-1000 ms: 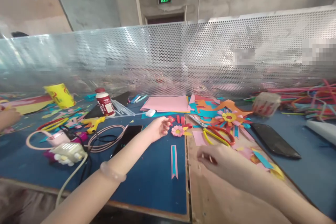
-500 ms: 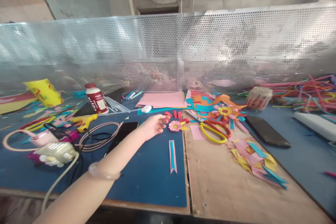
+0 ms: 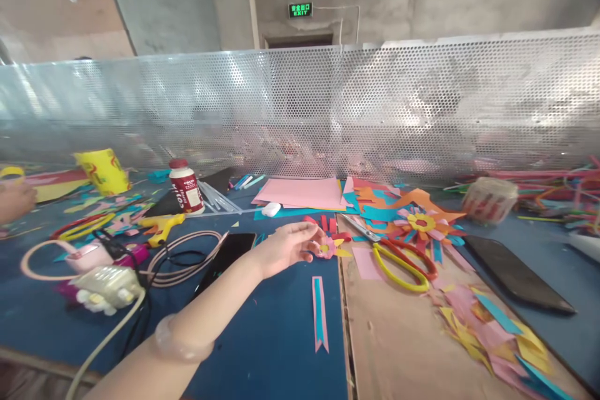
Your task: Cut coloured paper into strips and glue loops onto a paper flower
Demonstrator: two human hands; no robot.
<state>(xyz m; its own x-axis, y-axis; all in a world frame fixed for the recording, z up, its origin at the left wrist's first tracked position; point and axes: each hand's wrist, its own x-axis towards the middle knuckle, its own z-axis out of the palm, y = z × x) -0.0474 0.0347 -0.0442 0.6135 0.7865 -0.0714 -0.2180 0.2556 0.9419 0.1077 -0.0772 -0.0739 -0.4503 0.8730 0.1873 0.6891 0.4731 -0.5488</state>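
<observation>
My left hand (image 3: 293, 245) reaches in from the lower left, a pale bracelet (image 3: 180, 340) on its wrist. Its fingers are loosely bent and apart, at the left edge of a small pink paper flower (image 3: 327, 247) with yellow pieces on its right side. The fingertips overlap the flower in the view; a firm grip does not show. Behind the flower lie red paper loops (image 3: 332, 225). Nearer the front is a pink strip with a blue strip on it (image 3: 320, 315). My right hand is out of view.
Right of the flower lie scissors (image 3: 398, 265), a multicoloured paper flower (image 3: 422, 223), paper scraps (image 3: 497, 331) and a phone (image 3: 518, 272). To the left are a glue gun (image 3: 162, 228), cables, a power strip (image 3: 110, 287) and a bottle (image 3: 186, 187). Another person's hand (image 3: 16, 200) shows far left.
My left hand has moved right, from beside the pink flower to its edge. The camera view has shifted, and another person's hand has appeared at the far left.
</observation>
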